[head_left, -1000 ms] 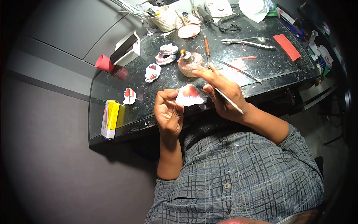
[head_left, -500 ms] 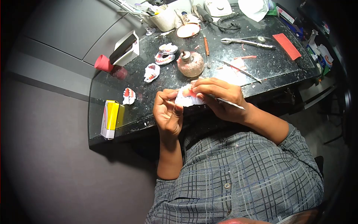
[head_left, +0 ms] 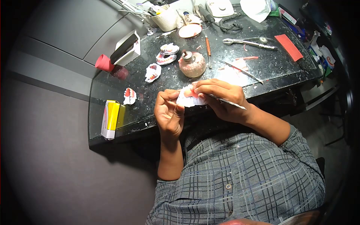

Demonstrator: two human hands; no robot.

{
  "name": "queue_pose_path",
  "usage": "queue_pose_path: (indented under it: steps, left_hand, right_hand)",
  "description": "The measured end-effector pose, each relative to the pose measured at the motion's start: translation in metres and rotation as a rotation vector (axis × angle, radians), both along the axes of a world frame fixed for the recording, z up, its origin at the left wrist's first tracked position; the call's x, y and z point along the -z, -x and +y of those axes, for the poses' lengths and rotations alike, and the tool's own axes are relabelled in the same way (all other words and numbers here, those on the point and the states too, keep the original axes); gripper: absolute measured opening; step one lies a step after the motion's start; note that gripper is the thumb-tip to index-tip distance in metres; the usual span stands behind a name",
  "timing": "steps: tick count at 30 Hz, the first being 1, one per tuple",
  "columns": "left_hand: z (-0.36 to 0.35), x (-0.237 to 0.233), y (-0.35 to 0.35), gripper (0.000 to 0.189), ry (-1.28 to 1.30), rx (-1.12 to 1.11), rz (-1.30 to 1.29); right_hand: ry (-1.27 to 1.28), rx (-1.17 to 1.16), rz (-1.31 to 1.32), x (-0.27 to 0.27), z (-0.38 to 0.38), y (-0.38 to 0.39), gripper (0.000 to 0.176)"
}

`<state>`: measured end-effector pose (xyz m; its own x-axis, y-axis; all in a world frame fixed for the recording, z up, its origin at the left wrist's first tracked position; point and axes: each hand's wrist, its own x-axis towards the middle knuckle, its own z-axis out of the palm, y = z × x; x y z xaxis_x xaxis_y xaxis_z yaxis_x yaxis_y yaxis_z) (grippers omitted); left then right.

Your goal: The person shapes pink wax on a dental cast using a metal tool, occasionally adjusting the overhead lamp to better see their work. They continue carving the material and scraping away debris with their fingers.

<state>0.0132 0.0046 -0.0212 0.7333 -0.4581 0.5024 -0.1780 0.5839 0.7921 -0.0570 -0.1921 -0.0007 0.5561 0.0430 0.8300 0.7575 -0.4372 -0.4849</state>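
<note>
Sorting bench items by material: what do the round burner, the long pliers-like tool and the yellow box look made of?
Burner: probably glass, its body coated in mottled pinkish residue; the neck looks metallic, going by its grey shine.
Pliers-like tool: polished metal, likely steel, from the bright silvery highlights.
Yellow box: likely printed cardboard, with flat panels and crisp folded edges.

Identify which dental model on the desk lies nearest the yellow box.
The leftmost model, just beyond the yellow box; the other desk models sit farther from it.

Person wears grey plaid shirt, black and bluish lines, short sleeves, round button down front; hands bare.
</note>
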Motion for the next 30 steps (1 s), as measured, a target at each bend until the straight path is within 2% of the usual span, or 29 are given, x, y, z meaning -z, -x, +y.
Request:
queue_pose_path:
  steps: [30]
  left_hand:
    - [0.0000,-0.0056,-0.0002,0.032,0.007,0.020,0.030]
  right_hand:
    - [0.029,0.023,0.009,0.0029,-0.0006,0.0012,0.030]
